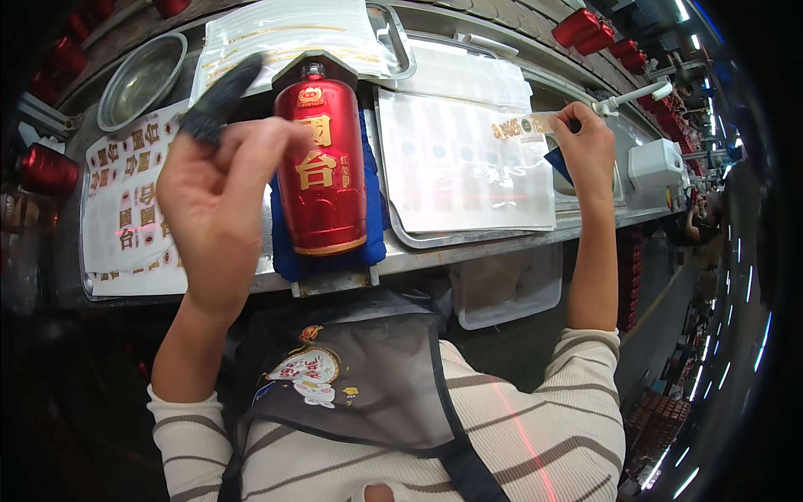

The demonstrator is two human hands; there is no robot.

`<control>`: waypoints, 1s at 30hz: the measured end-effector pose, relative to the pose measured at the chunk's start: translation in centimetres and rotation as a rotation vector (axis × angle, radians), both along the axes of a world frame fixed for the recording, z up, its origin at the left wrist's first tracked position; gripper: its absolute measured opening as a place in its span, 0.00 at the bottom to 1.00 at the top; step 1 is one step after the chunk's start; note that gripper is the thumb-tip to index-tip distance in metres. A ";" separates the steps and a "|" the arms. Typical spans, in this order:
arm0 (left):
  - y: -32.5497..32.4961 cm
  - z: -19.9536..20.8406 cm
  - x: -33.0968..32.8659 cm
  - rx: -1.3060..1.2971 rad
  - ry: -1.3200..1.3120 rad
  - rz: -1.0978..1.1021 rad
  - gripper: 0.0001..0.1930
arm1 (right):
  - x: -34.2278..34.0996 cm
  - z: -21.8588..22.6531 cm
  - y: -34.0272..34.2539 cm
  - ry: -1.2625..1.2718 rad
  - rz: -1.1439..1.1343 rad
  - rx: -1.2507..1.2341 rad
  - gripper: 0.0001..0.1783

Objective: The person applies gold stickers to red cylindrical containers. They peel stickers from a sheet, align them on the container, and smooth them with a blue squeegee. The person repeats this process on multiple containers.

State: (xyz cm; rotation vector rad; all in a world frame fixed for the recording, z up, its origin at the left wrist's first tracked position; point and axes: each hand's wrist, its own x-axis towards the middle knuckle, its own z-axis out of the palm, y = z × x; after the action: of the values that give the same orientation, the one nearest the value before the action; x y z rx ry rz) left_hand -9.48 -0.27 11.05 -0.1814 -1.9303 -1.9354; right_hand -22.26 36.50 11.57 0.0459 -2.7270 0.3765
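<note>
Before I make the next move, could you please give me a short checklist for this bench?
1. Bottle seated: ok; the red bottle rests in the blue-lined holder, neck pointing away from the person.
2. Strip gripped: ok; the right hand pinches the clear strip with gold markings.
3. Strip apart from bottle: ok; it is over by the white sheets on the right.
4. Left hand touching the bottle: cannot tell; blurred fingertips overlap its front.
5. Finger cover: ok; a black cover is on one left finger.

The blurred left grip [209, 192] partly hides the bottle [322, 201].
</note>
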 end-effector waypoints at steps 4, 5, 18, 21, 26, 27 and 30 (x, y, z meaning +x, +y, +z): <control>4.8 1.9 -3.9 -0.239 -0.068 -0.213 0.10 | 2.6 4.5 -4.1 -0.011 0.287 -0.117 0.08; 5.8 1.7 -5.3 -0.346 -0.041 -0.260 0.19 | 3.4 6.0 -5.2 -0.035 0.364 -0.142 0.07; -0.8 0.3 5.4 -0.107 -0.305 -0.100 0.12 | 12.4 1.8 -11.0 -0.429 0.557 -1.093 0.08; -3.5 -2.2 7.1 0.030 -0.455 -0.022 0.16 | 13.5 -2.0 -13.8 -0.550 0.472 -1.269 0.07; -3.4 -4.1 5.2 0.122 -0.443 0.060 0.09 | 12.5 -4.4 -14.8 -0.547 0.391 -1.293 0.06; -3.5 -4.6 4.7 0.093 -0.455 0.059 0.08 | 12.3 -4.9 -14.8 -0.556 0.384 -1.311 0.06; -3.4 -5.6 3.9 0.109 -0.463 0.045 0.09 | 12.1 -5.7 -15.0 -0.596 0.353 -1.342 0.06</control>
State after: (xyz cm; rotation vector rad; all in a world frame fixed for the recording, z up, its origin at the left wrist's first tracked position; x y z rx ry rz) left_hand -5.61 -3.70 5.41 0.3702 -2.0674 -2.1873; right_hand -10.19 21.53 5.89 0.0473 -2.3246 2.4945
